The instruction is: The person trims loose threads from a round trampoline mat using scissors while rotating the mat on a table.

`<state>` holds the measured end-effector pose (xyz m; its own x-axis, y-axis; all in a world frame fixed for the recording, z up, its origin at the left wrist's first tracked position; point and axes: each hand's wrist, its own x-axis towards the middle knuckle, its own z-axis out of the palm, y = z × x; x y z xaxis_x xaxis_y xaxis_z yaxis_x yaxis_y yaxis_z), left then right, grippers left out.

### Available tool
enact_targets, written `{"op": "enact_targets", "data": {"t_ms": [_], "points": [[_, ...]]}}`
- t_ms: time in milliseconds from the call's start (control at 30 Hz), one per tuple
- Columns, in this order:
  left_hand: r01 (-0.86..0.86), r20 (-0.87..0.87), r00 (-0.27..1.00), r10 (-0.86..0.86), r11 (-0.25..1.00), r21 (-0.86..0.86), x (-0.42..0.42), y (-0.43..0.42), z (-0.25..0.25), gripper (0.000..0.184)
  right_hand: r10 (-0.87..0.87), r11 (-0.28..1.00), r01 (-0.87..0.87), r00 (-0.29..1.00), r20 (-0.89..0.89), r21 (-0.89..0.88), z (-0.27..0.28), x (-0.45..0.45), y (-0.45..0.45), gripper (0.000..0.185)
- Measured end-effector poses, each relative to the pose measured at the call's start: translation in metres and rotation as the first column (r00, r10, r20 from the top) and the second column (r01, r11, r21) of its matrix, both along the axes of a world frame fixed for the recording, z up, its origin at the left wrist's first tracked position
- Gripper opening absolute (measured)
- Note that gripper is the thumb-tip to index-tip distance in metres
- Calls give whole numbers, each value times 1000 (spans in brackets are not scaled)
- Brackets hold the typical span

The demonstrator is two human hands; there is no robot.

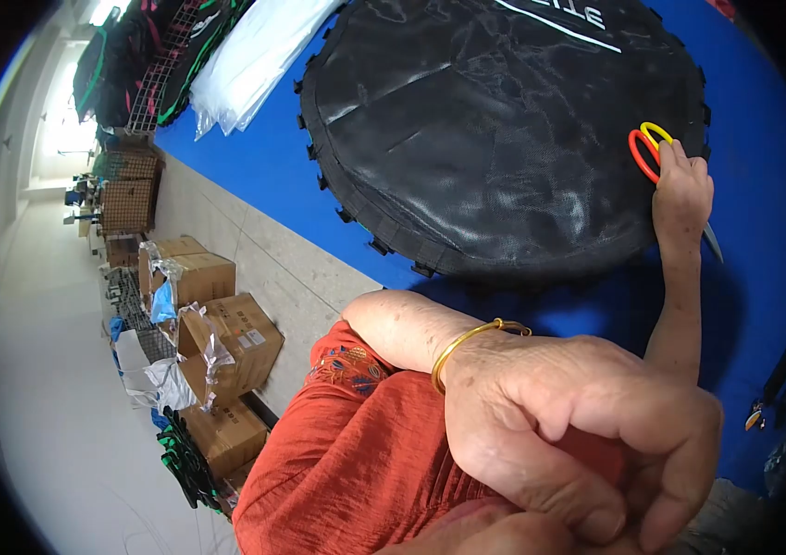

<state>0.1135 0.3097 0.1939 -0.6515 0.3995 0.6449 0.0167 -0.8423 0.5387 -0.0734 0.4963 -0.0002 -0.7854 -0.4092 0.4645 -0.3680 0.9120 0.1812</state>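
My right hand (683, 196) is closed round a pair of scissors (636, 155) with one red and one yellow handle loop. Their blade tip points down below the wrist. The hand is over the right side of a round black mat (495, 139) that has tabs along its rim and white lettering at the far end. Close to the camera, my left hand (578, 425) has curled fingers, thumb and forefinger bent toward each other near my face. A gold bangle (467, 350) circles that wrist. Whatever its fingertips may hold is hidden.
Beneath the mat lies a blue tabletop (254, 176). Clear plastic bags (254, 60) lie at its far left edge. Open cardboard boxes (240, 347) stand on the floor to the left. A small dark tool (755, 414) lies at the right.
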Motion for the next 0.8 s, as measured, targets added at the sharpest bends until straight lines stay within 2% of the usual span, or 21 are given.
{"op": "enact_targets", "data": {"t_ms": [167,200,300,367,400,467,567,600,633,667,700,767,800], "points": [[11,-35,999,-10,999,39,-6,0,-6,18,-31,1000,31,998,57,-3,0,1,-1,32],[60,12,998,-61,997,53,-4,0,-4,17,-43,999,44,996,84,-4,1,1,-1,34],[122,336,922,-193,967,222,20,0,23,22,-60,998,60,991,121,6,5,3,-3,35],[63,316,935,-162,951,302,23,6,23,25,-30,1000,30,998,48,-8,2,2,-2,29],[17,166,984,-72,950,313,14,16,6,25,-18,1000,18,1000,11,-13,0,1,-2,26],[22,-73,997,2,943,332,-2,27,-17,26,-10,1000,10,1000,0,-12,-1,1,-1,26],[113,-241,970,-41,950,290,-16,28,-32,26,-7,1000,7,1000,-1,-11,-2,0,0,26],[108,-246,968,-44,961,256,-16,25,-33,27,-6,1000,6,1000,1,-11,-1,0,0,26],[129,-121,987,-101,958,256,-8,22,-27,27,-24,1000,24,999,45,-8,1,0,-1,29],[147,8,988,-155,952,267,0,19,-20,27,-41,999,42,995,91,-5,4,1,-2,32],[174,263,928,-264,931,322,27,13,3,27,-59,998,60,989,137,-1,6,2,-3,35],[212,284,895,-343,889,406,28,15,5,29,-40,999,41,996,82,-10,-1,1,-1,35],[244,66,952,-299,872,424,3,25,-14,33,-33,999,33,998,53,-12,-3,0,0,35]]}}
